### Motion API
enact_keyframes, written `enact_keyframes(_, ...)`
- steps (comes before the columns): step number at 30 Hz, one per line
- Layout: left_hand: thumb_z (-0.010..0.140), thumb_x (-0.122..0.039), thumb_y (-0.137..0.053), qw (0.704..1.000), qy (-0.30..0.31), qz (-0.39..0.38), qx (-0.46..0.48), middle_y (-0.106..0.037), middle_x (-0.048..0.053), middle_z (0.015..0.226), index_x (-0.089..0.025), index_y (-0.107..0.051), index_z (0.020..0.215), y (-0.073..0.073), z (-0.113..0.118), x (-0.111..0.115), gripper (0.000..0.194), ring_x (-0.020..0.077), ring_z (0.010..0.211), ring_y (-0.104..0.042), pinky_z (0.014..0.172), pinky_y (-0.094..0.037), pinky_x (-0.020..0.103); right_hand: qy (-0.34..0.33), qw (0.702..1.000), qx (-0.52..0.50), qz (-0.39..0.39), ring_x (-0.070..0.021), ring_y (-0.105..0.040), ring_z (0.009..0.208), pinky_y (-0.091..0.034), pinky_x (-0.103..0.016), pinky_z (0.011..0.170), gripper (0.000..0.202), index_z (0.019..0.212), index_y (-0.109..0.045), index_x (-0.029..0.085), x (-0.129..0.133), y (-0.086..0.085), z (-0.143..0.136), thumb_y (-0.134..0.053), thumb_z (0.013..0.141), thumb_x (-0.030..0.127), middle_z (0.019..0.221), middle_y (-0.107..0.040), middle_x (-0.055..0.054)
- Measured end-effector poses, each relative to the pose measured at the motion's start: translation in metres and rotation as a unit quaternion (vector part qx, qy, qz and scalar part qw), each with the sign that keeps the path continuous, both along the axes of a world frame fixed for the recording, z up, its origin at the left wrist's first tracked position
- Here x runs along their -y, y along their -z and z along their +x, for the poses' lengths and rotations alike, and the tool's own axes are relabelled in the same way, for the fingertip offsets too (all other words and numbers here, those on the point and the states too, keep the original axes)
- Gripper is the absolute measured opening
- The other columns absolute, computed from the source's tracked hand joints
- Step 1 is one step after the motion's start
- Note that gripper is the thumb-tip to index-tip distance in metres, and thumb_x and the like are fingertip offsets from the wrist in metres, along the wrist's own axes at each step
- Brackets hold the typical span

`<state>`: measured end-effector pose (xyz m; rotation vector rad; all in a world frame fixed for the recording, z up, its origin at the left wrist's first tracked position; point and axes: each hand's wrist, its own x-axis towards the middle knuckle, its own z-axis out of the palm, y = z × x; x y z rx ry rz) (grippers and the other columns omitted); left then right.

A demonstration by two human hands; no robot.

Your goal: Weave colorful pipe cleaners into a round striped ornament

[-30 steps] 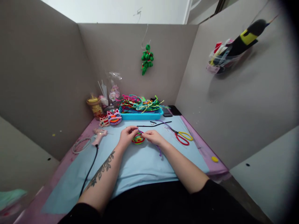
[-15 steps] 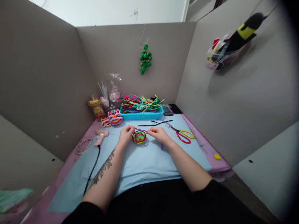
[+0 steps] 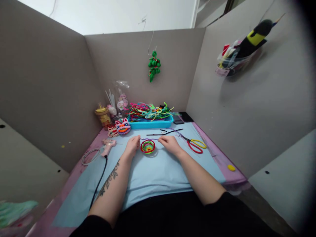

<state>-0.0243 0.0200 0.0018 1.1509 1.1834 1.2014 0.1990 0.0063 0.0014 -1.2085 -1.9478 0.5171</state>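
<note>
A purple pipe cleaner (image 3: 150,139) stretches between my two hands. My left hand (image 3: 134,144) pinches its left end, and my right hand (image 3: 169,144) is closed on its right end. Just below and between them sits a small round bowl shape (image 3: 147,147) of red and green pipe cleaners with a yellow centre. The bowl rests on the light blue cloth, close to my left fingertips.
Behind are a blue tray (image 3: 150,124) of coloured pipe cleaners, lion-head pieces (image 3: 123,127) and a cup (image 3: 103,117). A pink glue gun (image 3: 108,145) lies left; scissors (image 3: 196,145) and black stems (image 3: 163,133) lie right. Grey panels surround the table.
My hands have moved slightly apart, and the purple pipe cleaner between them is straighter. The purple tail that hung below my right hand no longer shows. The whole view has shifted slightly.
</note>
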Motion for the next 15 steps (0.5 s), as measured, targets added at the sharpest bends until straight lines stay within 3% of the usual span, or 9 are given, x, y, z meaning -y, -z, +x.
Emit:
enact_keyframes(3,0.068,-0.054,-0.056,0.999,0.045,-0.012,0.023,-0.026,-0.008,0.045,-0.021,-0.032,0.053,-0.002,0.003,0.003,0.044,0.0062,0.04,-0.022,0.04,-0.015,0.021,0.024,0.997,0.067,0.031,-0.0179,-0.058,0.075,-0.041,-0.028,0.071,0.018,0.081,-0.071,0.022,-0.002,0.002,0.0,-0.053,0.082,0.028,0.077,-0.068,-0.004)
enact_keyframes(5,0.071,-0.055,-0.053,0.999,0.008,0.026,-0.034,-0.029,-0.007,0.046,-0.02,-0.035,0.053,-0.003,0.006,0.005,0.044,0.0073,0.042,-0.025,0.041,-0.018,0.021,0.029,0.992,0.088,0.088,-0.0213,-0.056,0.089,-0.04,-0.033,0.08,0.018,0.091,-0.07,0.022,0.001,-0.001,-0.006,-0.057,0.081,0.029,0.089,-0.066,-0.007)
enact_keyframes(7,0.075,-0.054,-0.05,0.989,-0.034,0.092,-0.11,-0.031,-0.005,0.047,-0.019,-0.038,0.052,-0.004,0.01,0.008,0.043,0.0086,0.045,-0.028,0.044,-0.022,0.022,0.042,0.983,0.08,0.16,-0.0248,-0.05,0.101,-0.038,-0.038,0.089,0.031,0.107,-0.066,0.022,0.007,-0.005,-0.016,-0.062,0.078,0.034,0.103,-0.062,-0.01)
enact_keyframes(9,0.077,-0.051,-0.049,0.974,-0.042,0.151,-0.165,-0.033,-0.005,0.049,-0.019,-0.039,0.052,-0.006,0.014,0.012,0.042,0.01,0.05,-0.032,0.048,-0.026,0.023,0.044,0.974,0.069,0.213,-0.0258,-0.047,0.105,-0.034,-0.041,0.093,0.034,0.111,-0.063,0.022,0.015,-0.009,-0.028,-0.061,0.079,0.034,0.108,-0.059,-0.011)
enact_keyframes(15,0.08,-0.044,-0.046,0.956,0.017,0.211,-0.204,-0.04,-0.003,0.051,-0.018,-0.044,0.051,-0.012,0.024,0.025,0.039,0.0116,0.054,-0.038,0.053,-0.031,0.023,0.032,0.973,0.045,0.225,-0.0228,-0.05,0.095,-0.034,-0.039,0.089,0.015,0.085,-0.067,0.021,0.026,-0.012,-0.05,-0.053,0.085,0.026,0.091,-0.064,-0.007)
